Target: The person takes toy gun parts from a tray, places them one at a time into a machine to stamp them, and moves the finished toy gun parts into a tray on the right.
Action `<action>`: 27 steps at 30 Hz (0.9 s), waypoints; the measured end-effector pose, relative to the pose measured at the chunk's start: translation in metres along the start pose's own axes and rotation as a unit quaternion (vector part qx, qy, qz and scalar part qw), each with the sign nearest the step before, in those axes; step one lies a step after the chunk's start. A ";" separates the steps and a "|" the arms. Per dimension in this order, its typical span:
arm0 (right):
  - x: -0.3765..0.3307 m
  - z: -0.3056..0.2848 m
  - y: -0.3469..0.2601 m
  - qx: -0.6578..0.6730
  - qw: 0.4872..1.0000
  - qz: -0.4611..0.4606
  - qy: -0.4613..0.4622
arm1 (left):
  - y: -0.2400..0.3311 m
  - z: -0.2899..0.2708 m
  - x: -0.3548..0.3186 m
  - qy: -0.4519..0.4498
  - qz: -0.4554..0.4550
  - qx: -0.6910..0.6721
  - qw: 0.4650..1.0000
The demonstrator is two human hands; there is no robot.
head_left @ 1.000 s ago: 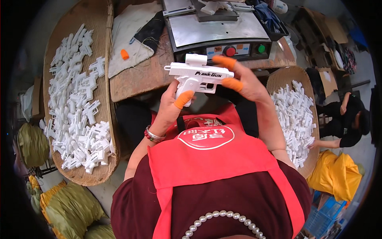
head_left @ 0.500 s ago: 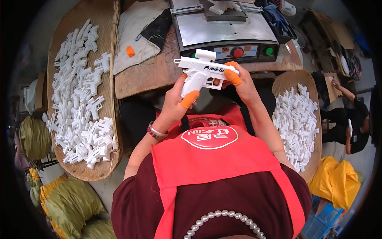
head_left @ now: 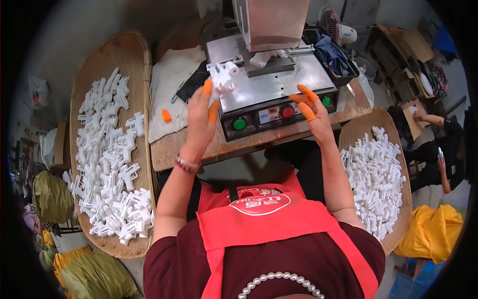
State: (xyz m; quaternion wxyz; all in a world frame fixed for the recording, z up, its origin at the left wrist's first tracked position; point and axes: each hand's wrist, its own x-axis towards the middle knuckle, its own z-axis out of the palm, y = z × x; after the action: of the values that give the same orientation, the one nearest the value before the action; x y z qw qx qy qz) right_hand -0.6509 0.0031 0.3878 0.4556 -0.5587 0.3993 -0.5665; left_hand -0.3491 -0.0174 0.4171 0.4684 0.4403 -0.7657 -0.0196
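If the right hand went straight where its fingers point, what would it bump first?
Probably the dark block under the white toy piece: the right hand points forward and slightly left toward it. The hand's height is unclear, so it might touch the metal plate first.

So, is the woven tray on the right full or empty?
Well filled: a broad heap of white toy guns covers most of the woven tray, with bare weave showing at its far end.
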 end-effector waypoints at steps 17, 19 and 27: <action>0.190 -0.021 0.060 -0.388 0.830 -0.363 0.168 | -0.035 0.056 0.047 -0.008 0.074 0.101 0.992; 0.187 -0.036 0.057 -0.385 0.847 -0.231 0.284 | -0.032 0.074 0.066 -0.023 0.086 0.107 0.990; 0.162 -0.068 0.044 -0.518 0.818 -0.238 0.082 | -0.024 0.105 0.075 -0.005 0.059 0.122 0.991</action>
State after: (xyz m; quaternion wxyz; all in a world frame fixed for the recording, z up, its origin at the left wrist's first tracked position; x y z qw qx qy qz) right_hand -0.7095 -0.1682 0.3849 -0.0839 -0.7414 0.5242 -0.4105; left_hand -0.4238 -0.1240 0.3999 0.4077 0.4479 -0.7895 0.0992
